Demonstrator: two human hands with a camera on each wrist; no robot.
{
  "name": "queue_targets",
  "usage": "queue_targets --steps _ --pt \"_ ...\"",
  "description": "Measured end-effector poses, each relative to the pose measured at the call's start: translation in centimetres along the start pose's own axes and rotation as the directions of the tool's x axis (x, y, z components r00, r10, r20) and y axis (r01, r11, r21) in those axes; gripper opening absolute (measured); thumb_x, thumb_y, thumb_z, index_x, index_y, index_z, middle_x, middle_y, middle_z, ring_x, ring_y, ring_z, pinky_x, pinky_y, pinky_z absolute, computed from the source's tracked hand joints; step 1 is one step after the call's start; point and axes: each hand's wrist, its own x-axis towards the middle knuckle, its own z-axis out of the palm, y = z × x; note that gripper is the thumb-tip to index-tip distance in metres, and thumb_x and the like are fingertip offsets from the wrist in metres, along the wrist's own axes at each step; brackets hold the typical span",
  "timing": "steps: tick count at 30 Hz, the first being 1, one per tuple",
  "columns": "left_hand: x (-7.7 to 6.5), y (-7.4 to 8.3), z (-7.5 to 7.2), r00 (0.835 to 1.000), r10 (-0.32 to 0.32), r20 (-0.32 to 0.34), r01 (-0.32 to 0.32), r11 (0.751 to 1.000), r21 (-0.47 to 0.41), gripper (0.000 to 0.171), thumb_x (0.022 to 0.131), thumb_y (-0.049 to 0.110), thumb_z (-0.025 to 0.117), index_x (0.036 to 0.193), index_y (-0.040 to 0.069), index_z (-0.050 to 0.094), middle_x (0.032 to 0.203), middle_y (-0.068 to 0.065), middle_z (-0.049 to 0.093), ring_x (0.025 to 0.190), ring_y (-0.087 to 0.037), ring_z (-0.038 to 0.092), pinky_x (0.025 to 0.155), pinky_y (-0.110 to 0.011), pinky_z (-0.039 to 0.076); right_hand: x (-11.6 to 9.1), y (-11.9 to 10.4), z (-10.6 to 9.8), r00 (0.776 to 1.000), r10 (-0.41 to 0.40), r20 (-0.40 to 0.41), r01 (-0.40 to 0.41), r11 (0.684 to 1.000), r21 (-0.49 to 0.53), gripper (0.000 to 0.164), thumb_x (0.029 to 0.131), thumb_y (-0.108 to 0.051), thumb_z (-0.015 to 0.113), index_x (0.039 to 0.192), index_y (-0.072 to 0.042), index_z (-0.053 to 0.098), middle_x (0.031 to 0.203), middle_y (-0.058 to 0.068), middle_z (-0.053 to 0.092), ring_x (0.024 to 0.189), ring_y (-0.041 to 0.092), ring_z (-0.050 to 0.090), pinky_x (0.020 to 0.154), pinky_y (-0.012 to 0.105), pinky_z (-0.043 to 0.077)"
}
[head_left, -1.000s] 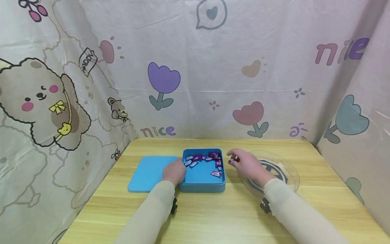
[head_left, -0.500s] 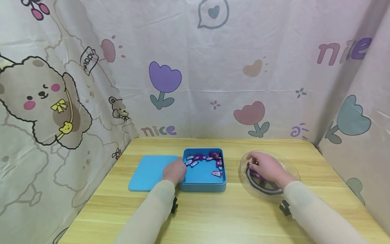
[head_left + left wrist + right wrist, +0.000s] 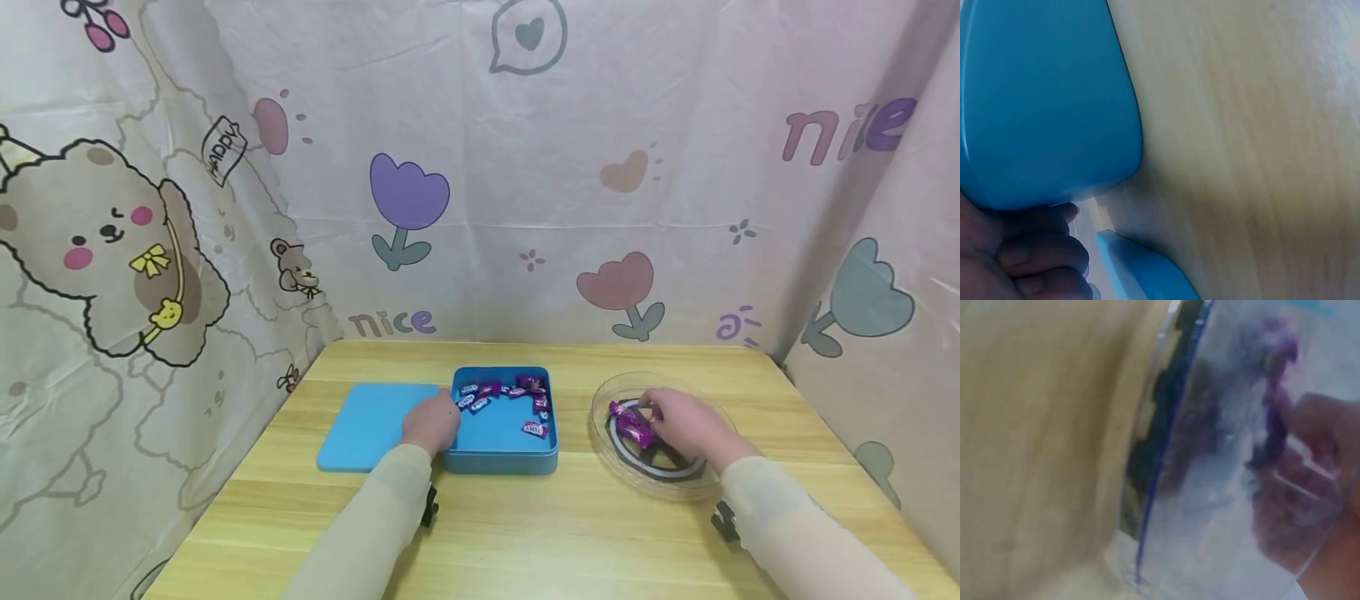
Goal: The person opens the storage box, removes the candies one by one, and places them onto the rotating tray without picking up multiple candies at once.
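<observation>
A blue rectangular box (image 3: 502, 462) with several wrapped candies (image 3: 535, 429) inside stands mid-table. At its left wall my left hand (image 3: 431, 422) grips the edge; the left wrist view shows curled fingers (image 3: 1044, 256) against the box side (image 3: 1054, 106). To the right stands a round clear dish (image 3: 603, 446) with a dark ring pattern. My right hand (image 3: 686, 421) is inside it, fingers loosely bent, right beside purple-wrapped candies (image 3: 636, 432) lying there. The right wrist view, blurred, shows the thumb close to a purple candy (image 3: 1275, 419) through the dish wall.
A flat light-blue lid (image 3: 363, 429) lies on the wooden table (image 3: 487, 533) left of the box, close to my left hand. Behind the table hangs a printed curtain (image 3: 495, 192), which also runs along both sides.
My right hand has moved right from beside the box into the clear dish. The candy it pinched now lies among the purple candies there. My left hand stays at the box.
</observation>
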Motion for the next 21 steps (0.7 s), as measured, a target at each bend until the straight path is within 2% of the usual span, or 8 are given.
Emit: queue_targets --steps 4,11,16,21 --pt "0.0 0.0 -0.1 1.0 0.008 0.011 -0.008 1.0 -0.003 0.048 0.106 0.017 0.039 0.149 -0.005 0.043 0.145 -0.02 0.053 0.126 -0.036 0.055 0.1 -0.059 0.046 -0.2 0.3 0.3 1.0 -0.001 0.005 0.001 1.0 0.003 0.038 0.085 -0.002 0.072 0.122 -0.004 0.066 0.101 0.01 0.068 0.092 0.029 0.065 0.081 0.055 0.054" --pt "-0.1 -0.1 -0.5 0.999 0.039 0.025 -0.038 0.999 -0.012 0.049 0.107 0.015 0.038 0.15 -0.008 0.039 0.143 -0.023 0.054 0.123 -0.036 0.057 0.101 -0.057 0.047 -0.1 -0.2 0.1 1.0 0.013 -0.014 -0.012 0.999 0.038 0.036 0.088 -0.006 0.069 0.123 -0.004 0.066 0.121 0.022 0.065 0.112 0.045 0.061 0.092 0.064 0.048" --pt "-0.1 -0.2 -0.5 0.999 0.046 0.028 -0.045 0.999 -0.017 0.049 0.107 0.015 0.037 0.15 -0.008 0.038 0.145 -0.023 0.052 0.128 -0.037 0.054 0.103 -0.057 0.045 0.3 -1.2 0.1 0.999 -0.018 -0.036 0.02 0.999 0.044 0.034 0.09 -0.012 0.068 0.123 -0.004 0.066 0.122 0.02 0.066 0.115 0.044 0.06 0.097 0.063 0.046" --pt "0.0 -0.1 -0.3 0.999 0.036 0.033 -0.036 0.999 -0.022 0.05 0.107 0.016 0.038 0.151 -0.008 0.037 0.148 -0.023 0.05 0.131 -0.038 0.051 0.104 -0.059 0.043 0.7 -2.8 0.2 0.992 -0.078 -0.097 0.083 0.995 0.056 0.031 0.089 -0.011 0.068 0.119 -0.004 0.068 0.118 0.016 0.068 0.112 0.039 0.062 0.098 0.059 0.047"
